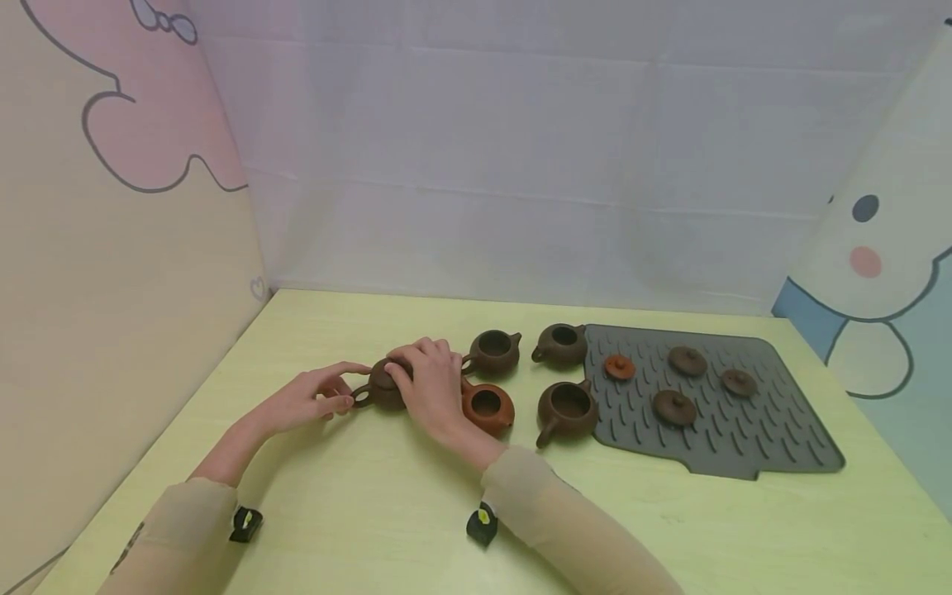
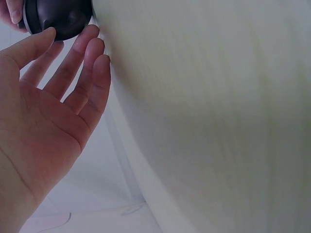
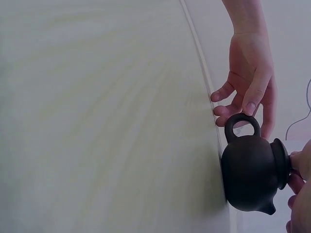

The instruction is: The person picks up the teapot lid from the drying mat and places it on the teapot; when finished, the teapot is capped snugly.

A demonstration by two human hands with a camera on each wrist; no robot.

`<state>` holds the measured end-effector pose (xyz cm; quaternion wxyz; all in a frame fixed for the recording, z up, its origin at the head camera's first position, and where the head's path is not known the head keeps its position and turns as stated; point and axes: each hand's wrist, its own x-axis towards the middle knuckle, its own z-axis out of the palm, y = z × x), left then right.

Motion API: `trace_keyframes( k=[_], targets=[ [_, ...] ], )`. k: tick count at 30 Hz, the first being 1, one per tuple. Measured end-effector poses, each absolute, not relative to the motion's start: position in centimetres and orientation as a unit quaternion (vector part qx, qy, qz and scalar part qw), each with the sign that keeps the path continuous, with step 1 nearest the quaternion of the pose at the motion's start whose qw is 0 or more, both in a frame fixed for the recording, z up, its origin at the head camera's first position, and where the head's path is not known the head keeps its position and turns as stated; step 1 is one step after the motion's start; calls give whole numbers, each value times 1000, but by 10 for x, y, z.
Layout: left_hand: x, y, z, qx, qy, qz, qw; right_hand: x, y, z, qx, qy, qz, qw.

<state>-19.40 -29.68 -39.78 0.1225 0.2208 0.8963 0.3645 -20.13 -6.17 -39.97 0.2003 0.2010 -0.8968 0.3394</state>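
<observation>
Creased whitish sheeting (image 1: 521, 149) backs a smooth yellow-green tabletop (image 1: 357, 512), on which, from left, the left hand (image 1: 301, 401), fingers loosely extended, touches the loop handle (image 3: 229, 130) of one rounded, matte dark-brown teapot (image 1: 387, 398), while the right hand (image 1: 437, 387) pinches the flanged lid (image 3: 280, 164) at its mouth. Next stand four lidless, squat pots (image 1: 573, 420) with loop handles and short spouts, three dark brown and one reddish-orange; at far right, a grey, ridged mat (image 1: 640, 434) bears four knobbed, disc-shaped lids (image 1: 674, 408), likewise three brown and one reddish-orange.

Yellow-green table (image 1: 372, 512), five teapots (image 1: 387, 397), grey mat (image 1: 714, 446)
</observation>
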Motion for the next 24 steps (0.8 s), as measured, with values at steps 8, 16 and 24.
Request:
trace_keyframes(
  k=[8,16,24],
  targets=[
    [-196,-297,-399,214,901,357,121,-203,-62,-399,190,-905,334,183],
    [-196,-297,-400,209,902,357,123,-204,-62,-398,190,-907,336,166],
    [-195,-297,-398,211,901,358,124,-204,-61,-400,186,-907,345,155]
  ],
)
